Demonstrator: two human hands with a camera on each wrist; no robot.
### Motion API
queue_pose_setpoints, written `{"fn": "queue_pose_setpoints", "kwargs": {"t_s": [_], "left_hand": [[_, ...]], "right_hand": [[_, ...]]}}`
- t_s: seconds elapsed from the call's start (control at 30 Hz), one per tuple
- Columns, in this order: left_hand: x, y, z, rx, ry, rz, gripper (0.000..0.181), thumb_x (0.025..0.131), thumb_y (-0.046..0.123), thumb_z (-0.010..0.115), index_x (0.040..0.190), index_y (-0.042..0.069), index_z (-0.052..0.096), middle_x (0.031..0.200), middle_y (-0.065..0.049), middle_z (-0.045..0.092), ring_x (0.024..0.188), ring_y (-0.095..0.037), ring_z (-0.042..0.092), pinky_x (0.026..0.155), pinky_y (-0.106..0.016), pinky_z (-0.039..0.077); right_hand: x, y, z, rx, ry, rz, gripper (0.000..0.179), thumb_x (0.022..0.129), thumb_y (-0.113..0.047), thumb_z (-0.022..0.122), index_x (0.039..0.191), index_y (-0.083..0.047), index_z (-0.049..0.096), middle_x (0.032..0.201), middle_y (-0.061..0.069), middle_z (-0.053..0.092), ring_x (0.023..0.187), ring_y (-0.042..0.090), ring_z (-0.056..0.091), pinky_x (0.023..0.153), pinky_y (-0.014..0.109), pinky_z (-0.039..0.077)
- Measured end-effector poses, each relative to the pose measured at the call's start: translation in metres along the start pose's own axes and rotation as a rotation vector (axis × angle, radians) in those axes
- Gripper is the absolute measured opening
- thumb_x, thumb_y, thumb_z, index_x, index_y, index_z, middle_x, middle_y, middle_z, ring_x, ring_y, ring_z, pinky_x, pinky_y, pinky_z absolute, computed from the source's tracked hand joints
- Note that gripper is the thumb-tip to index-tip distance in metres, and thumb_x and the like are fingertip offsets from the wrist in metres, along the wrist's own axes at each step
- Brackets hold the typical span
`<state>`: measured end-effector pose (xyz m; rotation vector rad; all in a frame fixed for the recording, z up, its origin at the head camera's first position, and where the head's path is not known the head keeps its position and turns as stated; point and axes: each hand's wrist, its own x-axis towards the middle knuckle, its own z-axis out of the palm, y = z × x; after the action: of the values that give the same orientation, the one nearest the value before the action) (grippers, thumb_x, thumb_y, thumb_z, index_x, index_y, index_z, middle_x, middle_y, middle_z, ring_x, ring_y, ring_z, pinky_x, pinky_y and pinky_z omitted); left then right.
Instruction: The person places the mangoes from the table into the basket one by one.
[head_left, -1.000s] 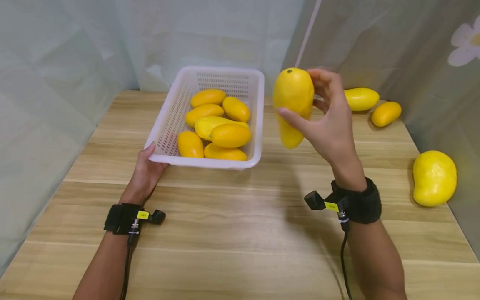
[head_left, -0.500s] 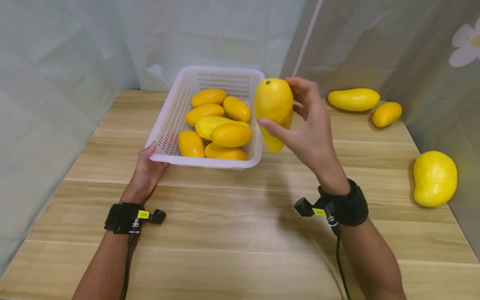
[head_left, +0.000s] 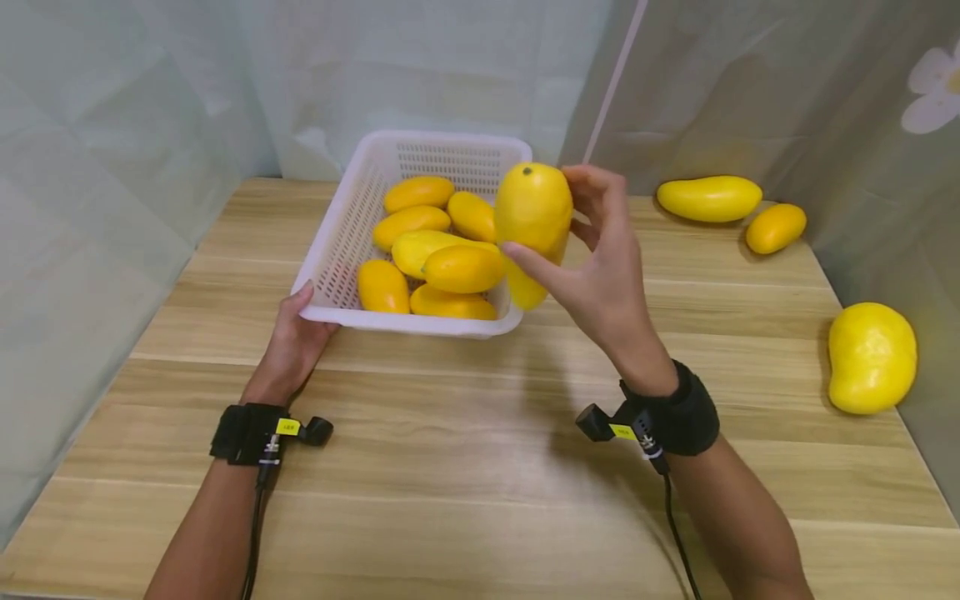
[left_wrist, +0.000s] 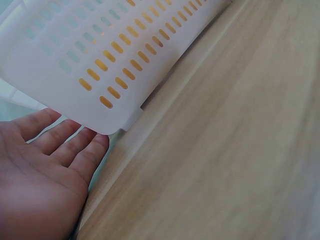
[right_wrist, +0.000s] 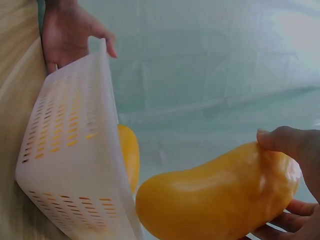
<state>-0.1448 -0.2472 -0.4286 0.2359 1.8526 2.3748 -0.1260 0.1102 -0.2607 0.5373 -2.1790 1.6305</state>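
In the head view a white slotted plastic basket (head_left: 405,323) holds several yellow-orange mangoes (head_left: 416,193). My left hand (head_left: 288,342) holds its near left corner, thumb on the rim. The left wrist view has the other fingers against the basket's outer wall (left_wrist: 65,90). A large yellow mango (head_left: 532,208) is in my right hand (head_left: 603,267), gripped between thumb and fingers. It is above the basket's right rim and hides part of the fruit inside. In the right wrist view, this mango's narrow end (right_wrist: 165,205) is close beside the basket rim; whether they touch I cannot tell.
A long yellow mango (head_left: 708,199) and a small orange one (head_left: 776,229) lie at the back right of the wooden table (head_left: 450,467). Another large mango (head_left: 872,358) sits near the right edge. Pale curtains (head_left: 450,67) hang behind and at the sides.
My right hand has carried the large mango leftward and slightly lower, from beside the basket to over its right rim. The left hand and basket have stayed in place.
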Motion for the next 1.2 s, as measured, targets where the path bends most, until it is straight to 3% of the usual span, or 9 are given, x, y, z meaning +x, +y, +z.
{"fn": "queue_pose_setpoints", "kwargs": {"t_s": [0.23,0.43,0.6,0.8,1.03,1.2], "left_hand": [[0.0,0.002,-0.001,0.018,0.013,-0.012,0.062,0.103,0.049,0.038,0.161,0.035,0.022,0.168,-0.004,0.016,0.144,-0.029,0.026,0.109,-0.027,0.037],[-0.001,0.001,-0.001,0.017,0.026,-0.015,0.062,0.103,0.05,0.038,0.161,0.036,0.022,0.167,-0.003,0.016,0.145,-0.029,0.025,0.109,-0.028,0.037],[-0.002,-0.001,0.0,0.018,0.023,-0.02,0.062,0.103,0.05,0.038,0.161,0.036,0.022,0.168,-0.002,0.016,0.147,-0.028,0.023,0.11,-0.029,0.035],[-0.001,-0.002,0.005,-0.003,0.019,-0.017,0.064,0.103,0.05,0.04,0.162,0.032,0.022,0.167,-0.005,0.016,0.146,-0.027,0.024,0.111,-0.03,0.034],[-0.005,-0.008,0.016,0.029,0.014,-0.056,0.065,0.103,0.052,0.039,0.162,0.034,0.019,0.168,-0.002,0.014,0.147,-0.026,0.022,0.118,-0.037,0.025],[-0.006,-0.009,0.022,0.046,0.004,-0.055,0.063,0.103,0.051,0.037,0.162,0.035,0.019,0.168,-0.002,0.014,0.147,-0.028,0.023,0.118,-0.037,0.025]], "right_hand": [[-0.001,0.002,0.01,0.049,0.028,-0.043,0.072,0.079,0.003,0.083,0.136,0.008,0.04,0.135,0.017,0.052,0.121,0.018,0.055,0.102,0.04,0.049],[-0.005,0.01,0.023,0.048,-0.029,-0.092,0.072,0.077,0.003,0.084,0.135,0.008,0.042,0.136,0.019,0.051,0.124,0.022,0.055,0.102,0.041,0.049],[-0.011,0.032,0.038,-0.023,-0.126,-0.161,0.077,0.076,-0.008,0.089,0.138,0.002,0.045,0.14,0.013,0.053,0.127,0.022,0.053,0.103,0.04,0.047],[-0.011,0.058,0.046,-0.094,-0.182,-0.217,0.08,0.077,-0.022,0.09,0.141,-0.006,0.045,0.143,0.003,0.052,0.128,0.015,0.051,0.103,0.036,0.045],[-0.02,0.067,0.056,-0.223,-0.329,-0.282,0.08,0.081,-0.027,0.087,0.146,-0.01,0.044,0.145,0.004,0.05,0.132,0.018,0.047,0.112,0.034,0.037],[-0.026,0.069,0.06,-0.285,-0.354,-0.294,0.08,0.083,-0.032,0.085,0.149,-0.016,0.045,0.148,0.002,0.048,0.138,0.018,0.043,0.114,0.035,0.035]]}}
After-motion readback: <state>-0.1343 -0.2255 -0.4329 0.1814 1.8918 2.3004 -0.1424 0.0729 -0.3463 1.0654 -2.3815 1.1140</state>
